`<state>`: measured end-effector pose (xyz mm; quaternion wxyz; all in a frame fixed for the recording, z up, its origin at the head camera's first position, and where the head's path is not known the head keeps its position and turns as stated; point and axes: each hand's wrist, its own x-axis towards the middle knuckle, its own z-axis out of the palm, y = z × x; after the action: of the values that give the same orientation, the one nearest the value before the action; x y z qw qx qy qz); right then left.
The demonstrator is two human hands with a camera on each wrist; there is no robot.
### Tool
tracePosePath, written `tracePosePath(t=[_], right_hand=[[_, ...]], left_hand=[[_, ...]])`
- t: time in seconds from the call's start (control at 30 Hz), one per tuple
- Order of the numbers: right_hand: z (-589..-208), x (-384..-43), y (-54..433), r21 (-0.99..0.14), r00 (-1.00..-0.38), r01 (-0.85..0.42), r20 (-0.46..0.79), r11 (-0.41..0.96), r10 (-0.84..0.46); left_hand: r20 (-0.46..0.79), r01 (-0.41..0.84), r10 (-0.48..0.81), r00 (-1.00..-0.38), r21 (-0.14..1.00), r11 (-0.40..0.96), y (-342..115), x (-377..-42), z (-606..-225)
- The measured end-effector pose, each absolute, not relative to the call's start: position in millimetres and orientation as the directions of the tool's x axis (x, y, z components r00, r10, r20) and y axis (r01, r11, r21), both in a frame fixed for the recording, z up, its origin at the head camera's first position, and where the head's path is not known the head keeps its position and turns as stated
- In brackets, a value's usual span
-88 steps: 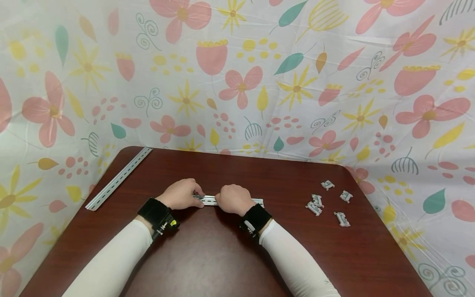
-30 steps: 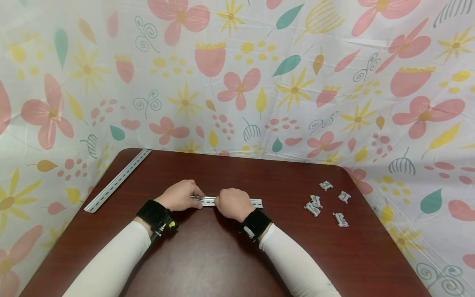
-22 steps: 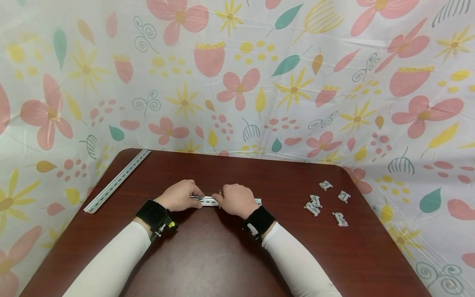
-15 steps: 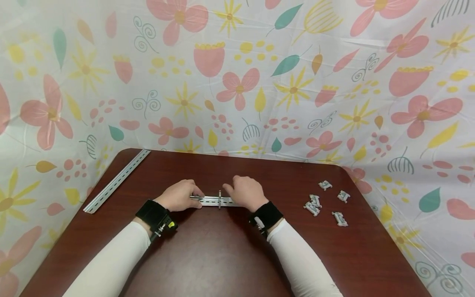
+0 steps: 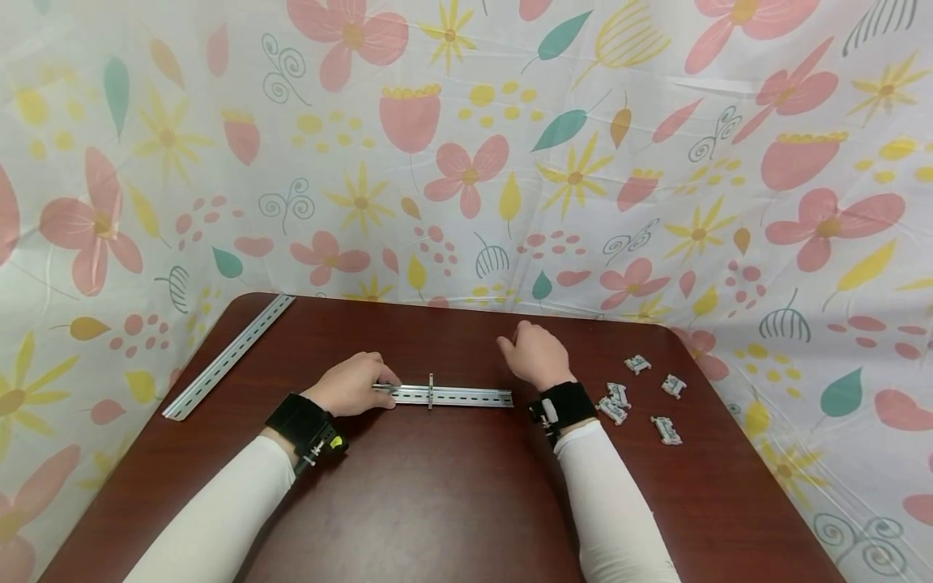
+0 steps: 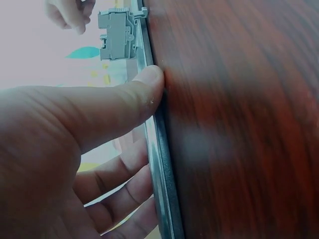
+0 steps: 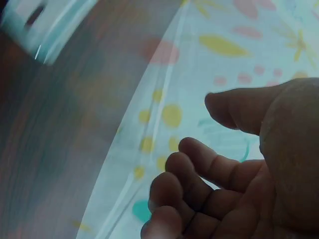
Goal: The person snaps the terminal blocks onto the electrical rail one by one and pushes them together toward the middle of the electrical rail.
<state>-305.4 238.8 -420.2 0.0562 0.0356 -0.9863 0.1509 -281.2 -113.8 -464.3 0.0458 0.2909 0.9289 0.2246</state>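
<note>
A slotted metal DIN rail [image 5: 470, 397] lies crosswise on the table. My left hand [image 5: 355, 384] grips its left part; in the left wrist view the thumb [image 6: 127, 97] presses one side, with curled fingers on the other. Just right of that hand, a grey terminal block [image 6: 118, 35] stands upright on the rail, seen edge-on in the head view. My right hand [image 5: 538, 355] is beyond the rail's right end, holding nothing, thumb apart from loosely bent fingers [image 7: 214, 169]. The rail's end shows blurred at the right wrist view's top left.
Several loose terminal blocks [image 5: 666, 431] lie scattered on the right side of the brown table [image 5: 408, 494]. A longer slotted rail [image 5: 229, 356] runs along the left edge. A flower-printed curtain [image 5: 466, 243] hangs behind.
My right hand has let go of the terminal block and moved right, past the rail's end, leaving the block standing on the rail. The left hand has kept its grip.
</note>
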Motion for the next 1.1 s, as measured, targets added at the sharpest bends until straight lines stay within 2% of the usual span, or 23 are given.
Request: tracePosePath(t=[0.33,0.67,1.1], right_hand=[[-425.8,-317.3,294.8,-0.270,-0.995,0.082,0.037,0.959,0.096],[-434.3,-318.0,348.8,-0.264,-0.978,0.187,0.041,0.946,0.204],[-441.2,-312.9,375.1,-0.281,-0.950,0.304,-0.018,0.910,0.312]], left_hand=[[0.037,0.513,0.556,-0.830,0.439,0.737,-115.5,-281.9,-465.0],[0.037,0.504,0.549,-0.835,0.453,0.736,-115.2,-281.3,-464.6],[0.029,0.497,0.548,-0.836,0.464,0.733,-115.0,-282.2,-465.8]])
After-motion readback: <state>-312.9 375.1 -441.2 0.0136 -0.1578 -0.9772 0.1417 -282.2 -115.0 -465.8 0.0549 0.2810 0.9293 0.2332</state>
